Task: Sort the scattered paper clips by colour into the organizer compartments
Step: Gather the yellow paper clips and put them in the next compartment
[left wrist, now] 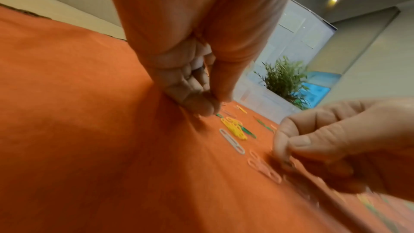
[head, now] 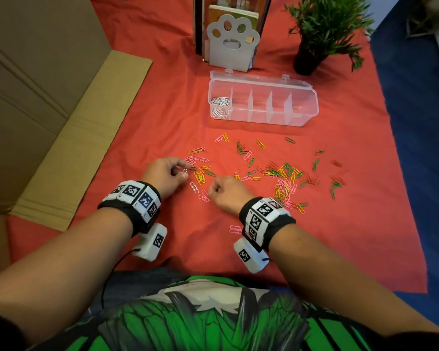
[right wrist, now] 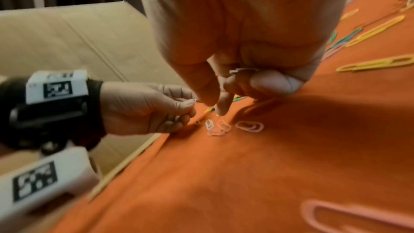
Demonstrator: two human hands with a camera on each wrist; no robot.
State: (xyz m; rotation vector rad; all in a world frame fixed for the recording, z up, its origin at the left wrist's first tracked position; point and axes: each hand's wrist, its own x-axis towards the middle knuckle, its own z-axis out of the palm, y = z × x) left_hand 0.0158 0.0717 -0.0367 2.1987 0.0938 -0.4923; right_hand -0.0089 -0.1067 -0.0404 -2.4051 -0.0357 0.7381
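A clear organizer [head: 299, 97] lies open at the far side of the red cloth, with white clips [head: 219, 102] in its leftmost compartment. Yellow, green, pink and red paper clips [head: 284, 176] are scattered in front of it. My left hand [head: 183, 172] pinches a white clip [head: 185, 171] between thumb and forefinger just above the cloth. My right hand [head: 211, 192] is curled, with white clips [right wrist: 244, 70] tucked under its folded fingers, and its thumb and forefinger [right wrist: 220, 109] point down over a loose white clip [right wrist: 208, 123] and pink clips [right wrist: 249, 126].
A cardboard box [head: 61, 110] borders the cloth on the left. A white paw-shaped bookend [head: 232, 44] with books and a potted plant [head: 322, 29] stand behind the organizer. Blue floor [head: 421, 148] runs along the right. A pink clip [head: 235, 229] lies by my right wrist.
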